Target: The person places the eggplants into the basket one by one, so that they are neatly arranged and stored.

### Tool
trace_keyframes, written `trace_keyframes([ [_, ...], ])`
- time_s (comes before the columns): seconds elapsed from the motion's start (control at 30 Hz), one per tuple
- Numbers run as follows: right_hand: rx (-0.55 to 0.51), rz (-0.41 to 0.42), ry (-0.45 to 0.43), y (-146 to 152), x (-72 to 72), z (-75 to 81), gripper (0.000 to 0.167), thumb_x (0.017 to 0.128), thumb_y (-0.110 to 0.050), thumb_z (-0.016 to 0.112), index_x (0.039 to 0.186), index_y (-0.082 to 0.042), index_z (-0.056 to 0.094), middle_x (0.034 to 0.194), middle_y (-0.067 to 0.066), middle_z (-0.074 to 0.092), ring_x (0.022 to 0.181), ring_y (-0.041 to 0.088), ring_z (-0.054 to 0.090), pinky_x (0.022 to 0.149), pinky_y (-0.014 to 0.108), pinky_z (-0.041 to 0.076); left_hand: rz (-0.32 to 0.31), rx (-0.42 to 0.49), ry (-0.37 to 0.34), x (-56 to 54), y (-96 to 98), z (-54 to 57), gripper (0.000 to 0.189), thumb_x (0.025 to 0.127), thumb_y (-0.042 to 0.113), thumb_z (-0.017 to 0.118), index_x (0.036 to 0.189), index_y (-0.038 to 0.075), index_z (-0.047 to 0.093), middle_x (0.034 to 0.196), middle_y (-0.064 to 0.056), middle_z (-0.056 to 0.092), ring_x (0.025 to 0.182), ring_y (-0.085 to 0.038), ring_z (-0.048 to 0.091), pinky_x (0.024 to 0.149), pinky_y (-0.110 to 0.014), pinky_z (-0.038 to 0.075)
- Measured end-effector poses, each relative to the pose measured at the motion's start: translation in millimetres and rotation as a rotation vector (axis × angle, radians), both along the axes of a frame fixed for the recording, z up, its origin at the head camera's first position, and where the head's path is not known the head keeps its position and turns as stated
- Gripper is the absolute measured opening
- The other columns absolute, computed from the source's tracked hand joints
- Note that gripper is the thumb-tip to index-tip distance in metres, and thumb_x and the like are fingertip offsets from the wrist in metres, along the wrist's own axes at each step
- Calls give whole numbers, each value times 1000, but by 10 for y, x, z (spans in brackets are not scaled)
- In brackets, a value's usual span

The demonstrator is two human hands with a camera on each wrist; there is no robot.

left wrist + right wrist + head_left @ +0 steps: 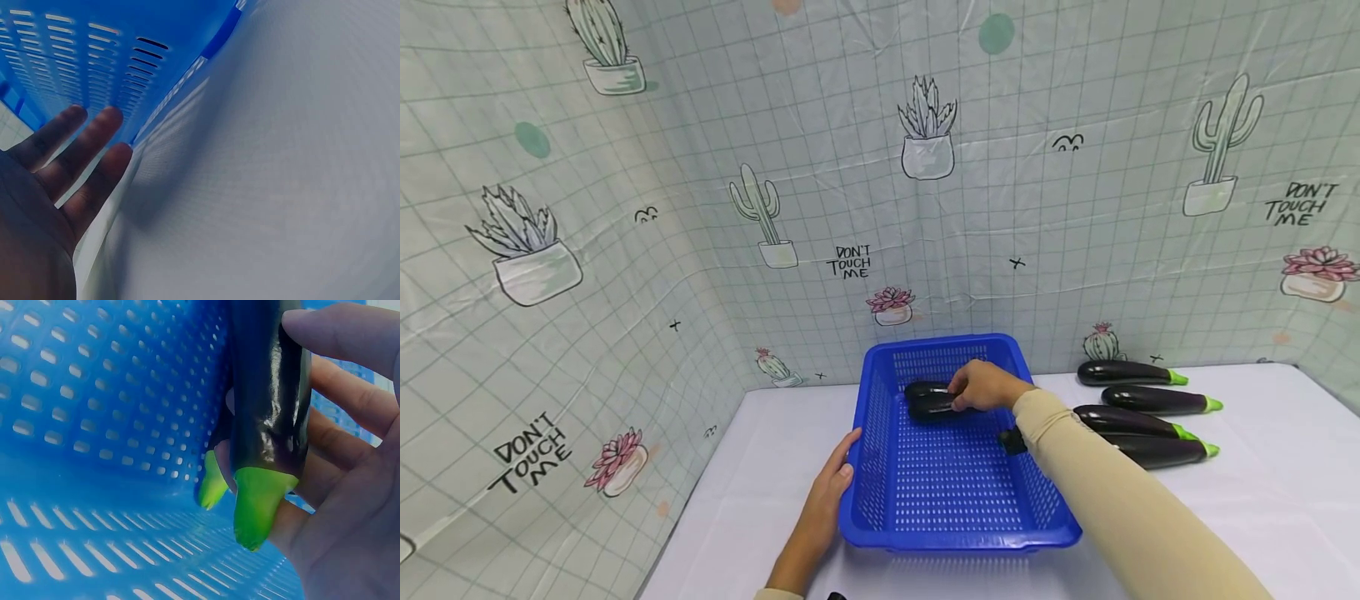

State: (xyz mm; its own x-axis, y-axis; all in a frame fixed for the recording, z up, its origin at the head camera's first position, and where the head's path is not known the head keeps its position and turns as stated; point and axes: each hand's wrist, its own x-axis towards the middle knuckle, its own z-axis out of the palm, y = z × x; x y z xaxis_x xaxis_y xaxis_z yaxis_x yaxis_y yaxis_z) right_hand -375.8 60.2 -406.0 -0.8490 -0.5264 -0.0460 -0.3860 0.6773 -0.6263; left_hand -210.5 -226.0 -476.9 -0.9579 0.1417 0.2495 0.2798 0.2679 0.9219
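Note:
A blue perforated basket (880, 500) stands on the white table. My right hand (962, 393) reaches into its far end and grips a dark purple eggplant (931, 407). In the right wrist view the thumb (337, 331) and fingers curl round this eggplant (269, 394), green stem (256, 506) pointing down. A second eggplant (923, 388) lies just behind it in the basket, its green tip (211, 484) showing. My left hand (841, 467) rests flat against the basket's left wall (94, 56), fingers (100, 125) straight, thumb at the rim.
Several more eggplants lie in a row on the table right of the basket, the farthest (1123, 372) near the back wall, the nearest (1161, 452) beside my right sleeve. Patterned cactus sheets wall the table at the back and left.

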Motion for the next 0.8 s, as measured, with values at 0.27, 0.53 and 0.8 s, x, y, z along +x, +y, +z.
trace_keyframes([
  [0.27, 23, 2, 30, -8, 27, -4, 29, 83, -7, 78, 110, 3, 73, 101, 9, 72, 94, 23, 65, 87, 43, 53, 1, -9, 2, -8, -8, -16, 51, 106, 34, 32, 157, 28, 35, 162, -8, 29, 148, -35, 25, 115, -64, 17],
  [0.53, 49, 0, 87, -33, 39, -3, 28, 80, -8, 80, 107, 1, 75, 98, 7, 72, 92, 23, 64, 88, 44, 52, -14, 5, 3, -10, -13, -3, 51, 106, 32, 33, 157, 27, 35, 162, -9, 29, 148, -35, 24, 115, -64, 17],
  [0.8, 66, 10, 104, -73, 52, -3, 28, 80, -8, 80, 107, 1, 74, 94, 5, 72, 88, 20, 64, 84, 42, 53, -9, 8, 0, -7, -11, -7, 52, 106, 33, 32, 157, 23, 34, 162, -12, 28, 148, -38, 23, 114, -66, 16],
])
